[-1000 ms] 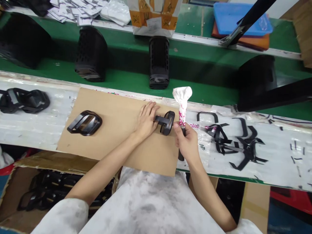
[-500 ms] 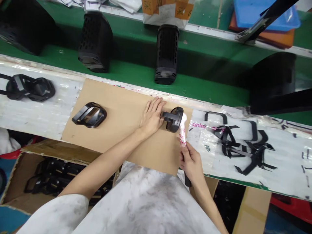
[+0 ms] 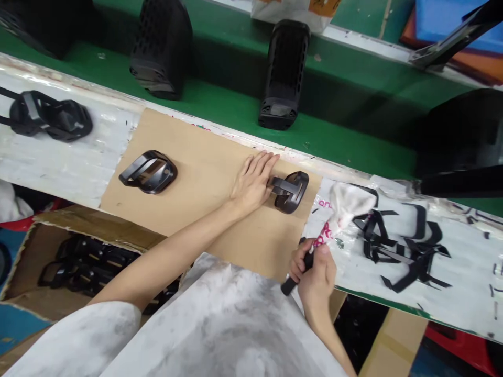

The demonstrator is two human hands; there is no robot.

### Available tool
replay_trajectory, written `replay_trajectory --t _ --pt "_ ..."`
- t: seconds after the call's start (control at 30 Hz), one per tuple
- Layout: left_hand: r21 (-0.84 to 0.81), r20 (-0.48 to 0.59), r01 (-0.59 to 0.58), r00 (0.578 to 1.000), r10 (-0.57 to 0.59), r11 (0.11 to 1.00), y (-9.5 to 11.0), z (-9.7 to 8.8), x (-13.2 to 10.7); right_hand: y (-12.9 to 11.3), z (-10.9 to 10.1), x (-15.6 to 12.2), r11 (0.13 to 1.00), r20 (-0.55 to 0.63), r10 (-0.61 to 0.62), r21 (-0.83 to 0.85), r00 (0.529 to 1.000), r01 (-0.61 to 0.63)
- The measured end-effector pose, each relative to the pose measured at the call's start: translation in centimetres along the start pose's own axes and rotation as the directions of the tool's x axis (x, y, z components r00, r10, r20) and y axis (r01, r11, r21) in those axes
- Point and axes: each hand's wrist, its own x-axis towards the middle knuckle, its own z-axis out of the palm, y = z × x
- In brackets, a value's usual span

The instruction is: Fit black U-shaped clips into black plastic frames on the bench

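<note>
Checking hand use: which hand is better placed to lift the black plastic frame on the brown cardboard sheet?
Probably left: the left hand touches the black plastic frame, while the right hand grips a black handle with white wrapping.

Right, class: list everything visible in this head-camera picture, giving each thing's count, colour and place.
Moulded plastic frame: one, black, on the cardboard against the left hand.
Other moulded plastic frames: two, black, on and left of the cardboard.
Flat cardboard sheet: one, tan, on the white belt edge.
Black-handled tool with white pink-printed wrap: one, in the right hand.
Thin plastic strips: many, black, at right.
Perforated plastic housings: four, black, on the green belt.
Open cardboard box: one, brown, lower left, holding black frames.
Plastic tray: one, blue, top right.
Left hand: one, open.
Right hand: one, gripping.
</note>
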Motion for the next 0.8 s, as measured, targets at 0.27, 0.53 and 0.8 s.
replay_trajectory --t 0.27,0.53,0.8 --pt "-0.014 0.009 -0.007 1.0 0.008 1.0 -0.4 0.1 -0.1 -1.3 -1.1 1.4 0.976 0.121 0.184 -0.138 0.975 -0.167" --pt "-0.6 0.037 0.116 0.992 -0.118 0.792 0.3 -2.5 -0.4 -2.4 -1.2 1.7 0.975 0.086 -0.059 -0.207 0.995 0.076" --pt "-0.834 0.246 0.33 0.94 -0.237 0.443 5.1 -4.7 -3.2 -4.4 1.6 0.0 0.863 0.087 -0.454 -0.203 0.887 0.462"
